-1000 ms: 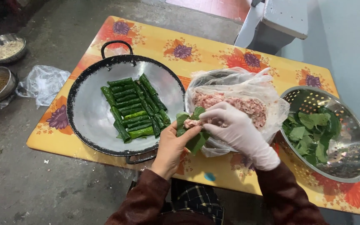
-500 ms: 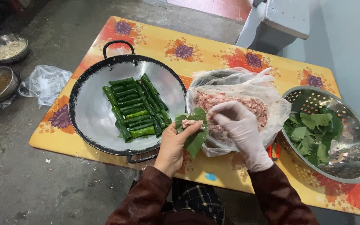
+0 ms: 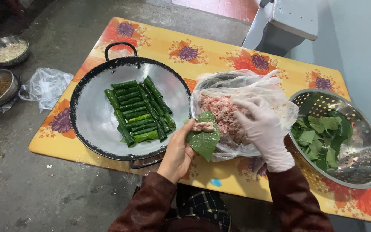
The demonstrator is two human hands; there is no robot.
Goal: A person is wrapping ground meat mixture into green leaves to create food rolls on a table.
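left hand [image 3: 177, 151]: bare, fingers cupped under one open green leaf [image 3: 204, 138], holding it flat over the table's near edge, between the pan and the meat bowl.
filling on leaf [image 3: 203, 126]: one small strip of minced meat lying across the upper part of the leaf, not yet rolled in.
right hand [image 3: 260, 127]: in a white glove, fingers bent down into the minced meat [image 3: 220, 112]; i cannot tell whether they pinch a portion or only rest on it.
meat bowl [image 3: 213, 83]: one, lined with a clear plastic bag, touching the pan rim on one side and the colander on the other.
risk, leaf: my judgement is that the leaf could tear or fold if my thumb presses too hard, since it is thin and hangs past my palm.
risk, filling: the strip sits near the leaf's edge and could slide off onto the table [image 3: 220, 51] if i tilt the hand.
risk, bag: loose plastic at the rim could catch on my glove and drag the bowl.
count, rolls [image 3: 139, 112]: about fifteen finished green rolls in the pan [image 3: 92, 120]; some overlap, so not exact.
count, colander [image 3: 357, 150]: one, with a loose heap of leaves, too piled to count.
count, small steel bowls on the floor [image 3: 5, 49]: two, well apart from the table, beside one crumpled plastic bag [image 3: 46, 86].
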